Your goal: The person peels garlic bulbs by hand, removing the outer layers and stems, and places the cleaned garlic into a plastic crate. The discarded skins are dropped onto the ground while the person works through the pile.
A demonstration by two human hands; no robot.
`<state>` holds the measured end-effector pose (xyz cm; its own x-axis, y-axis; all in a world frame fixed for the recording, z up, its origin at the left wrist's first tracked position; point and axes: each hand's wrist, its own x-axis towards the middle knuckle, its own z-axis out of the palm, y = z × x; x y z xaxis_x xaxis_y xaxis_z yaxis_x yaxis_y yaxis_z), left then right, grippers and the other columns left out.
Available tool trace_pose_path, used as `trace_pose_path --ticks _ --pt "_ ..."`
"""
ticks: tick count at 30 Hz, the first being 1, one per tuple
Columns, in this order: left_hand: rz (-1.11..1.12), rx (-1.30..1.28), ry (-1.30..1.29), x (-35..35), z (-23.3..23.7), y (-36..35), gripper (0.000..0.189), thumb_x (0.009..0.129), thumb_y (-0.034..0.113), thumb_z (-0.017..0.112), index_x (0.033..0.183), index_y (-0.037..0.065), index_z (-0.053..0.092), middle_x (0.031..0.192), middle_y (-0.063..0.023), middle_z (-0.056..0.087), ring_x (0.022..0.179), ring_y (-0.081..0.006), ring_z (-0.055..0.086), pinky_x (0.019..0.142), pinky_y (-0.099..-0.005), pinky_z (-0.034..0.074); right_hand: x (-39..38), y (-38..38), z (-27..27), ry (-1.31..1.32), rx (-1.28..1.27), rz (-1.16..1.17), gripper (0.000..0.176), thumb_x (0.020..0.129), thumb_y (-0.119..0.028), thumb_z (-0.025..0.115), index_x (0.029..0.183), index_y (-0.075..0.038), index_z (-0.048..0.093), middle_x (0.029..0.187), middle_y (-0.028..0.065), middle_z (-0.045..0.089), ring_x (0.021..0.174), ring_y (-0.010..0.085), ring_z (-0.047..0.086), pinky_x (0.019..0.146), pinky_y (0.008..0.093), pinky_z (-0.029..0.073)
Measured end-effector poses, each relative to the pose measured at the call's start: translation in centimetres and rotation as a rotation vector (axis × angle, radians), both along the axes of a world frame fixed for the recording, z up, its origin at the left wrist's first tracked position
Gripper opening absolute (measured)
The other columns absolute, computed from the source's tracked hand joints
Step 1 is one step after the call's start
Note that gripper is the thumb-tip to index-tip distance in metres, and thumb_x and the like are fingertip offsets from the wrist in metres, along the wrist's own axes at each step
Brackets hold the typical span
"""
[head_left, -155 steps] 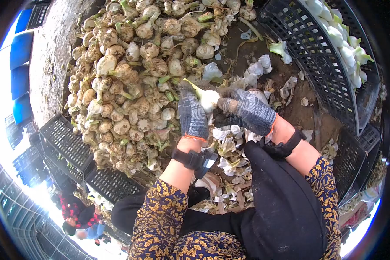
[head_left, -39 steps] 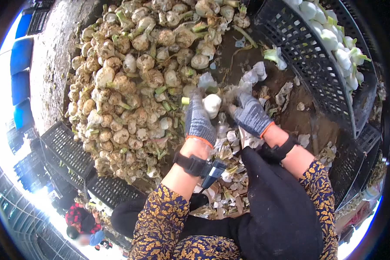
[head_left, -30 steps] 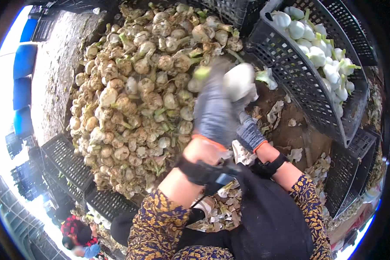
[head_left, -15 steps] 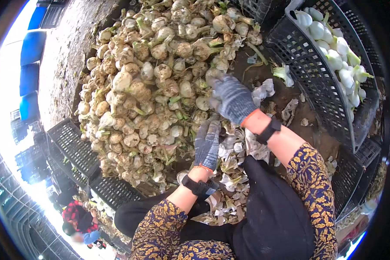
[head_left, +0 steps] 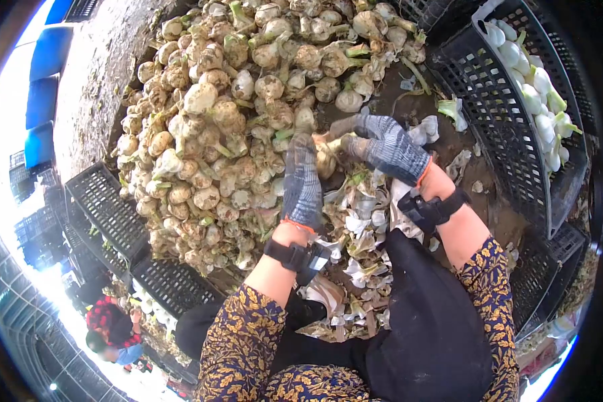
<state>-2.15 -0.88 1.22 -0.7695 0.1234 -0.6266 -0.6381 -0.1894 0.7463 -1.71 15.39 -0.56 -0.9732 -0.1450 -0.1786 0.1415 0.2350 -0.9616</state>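
Both my hands wear grey knit gloves with darker, soiled fingers. A brownish garlic bulb [head_left: 325, 161] is between them, at the near right edge of a big heap of dirty garlic bulbs [head_left: 208, 161]. My left hand [head_left: 303, 184] is closed on the bulb's left side. From the right, my right hand [head_left: 387, 147] has its fingers closed at the bulb's top; the exact grip there is partly hidden. Below the hands, pale peeled garlic skins [head_left: 362, 224] lie scattered between my legs.
A black slatted crate [head_left: 502, 120] with clean white garlic bulbs [head_left: 539, 100] stands tilted on the right. One trimmed garlic piece [head_left: 453, 112] lies beside it. More black crates [head_left: 110, 211] are at left. Another person [head_left: 114, 325] in red plaid sits at lower left.
My right hand has drawn back from the heap, and both hands have come together around a garlic bulb. My left hand has shifted up and left. The camera view has moved slightly.
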Motion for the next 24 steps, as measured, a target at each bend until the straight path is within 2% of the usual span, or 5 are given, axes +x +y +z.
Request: trace_pose_path --ticks 4,8,10,18,24 --pt "0.065 -0.031 -0.14 0.4 2.3 0.7 0.045 0.092 0.039 0.036 0.127 0.01 0.039 0.119 -0.0069 0.048 0.103 -0.0156 0.049 0.086 -0.0309 0.043 1.5 -1.6 0.3 -0.256 -0.306 -0.18 0.029 0.082 -0.025 0.054 0.104 -0.006 0.059 0.091 0.0123 0.06 0.083 0.0245 0.057 0.074 0.0294 0.045" --pt "-0.396 -0.76 0.593 2.6 -4.9 -2.4 0.042 0.092 0.021 0.035 0.131 0.005 0.031 0.13 -0.0142 0.035 0.118 -0.0237 0.035 0.099 -0.0345 0.027 2.3 -2.7 1.0 -0.4 -0.168 -0.166 0.025 0.084 -0.017 0.052 0.106 -0.007 0.057 0.076 0.0145 0.055 0.073 0.0259 0.056 0.061 0.0336 0.044" --pt "-0.631 -1.111 0.97 2.4 -4.7 -2.4 0.043 0.092 0.012 0.035 0.133 0.002 0.027 0.136 -0.0178 0.028 0.126 -0.0278 0.028 0.106 -0.0363 0.019 3.0 -2.9 -0.2 -0.13 -0.13 -0.065 0.032 0.088 -0.031 0.051 0.092 -0.001 0.059 0.064 0.0012 0.053 0.055 0.008 0.05 0.052 0.0227 0.042" --pt "-0.244 -0.642 0.796 2.5 -1.8 -0.7 0.027 0.093 0.02 0.04 0.111 0.0 0.044 0.108 -0.0138 0.048 0.101 -0.0248 0.045 0.092 -0.0338 0.033 3.8 -2.2 -0.9 0.44 0.465 0.024 0.02 0.079 -0.011 0.052 0.098 -0.008 0.06 0.065 0.0147 0.054 0.059 0.0313 0.054 0.049 0.0392 0.042" --pt "-0.434 -1.185 1.214 3.4 -6.0 -2.2 0.031 0.093 0.022 0.037 0.114 0.001 0.045 0.111 -0.0138 0.047 0.103 -0.0235 0.046 0.093 -0.0342 0.034 4.3 -1.8 -1.0 0.608 0.602 0.065 0.012 0.079 -0.012 0.053 0.083 -0.004 0.06 0.066 0.0157 0.055 0.059 0.0314 0.055 0.05 0.0404 0.042"
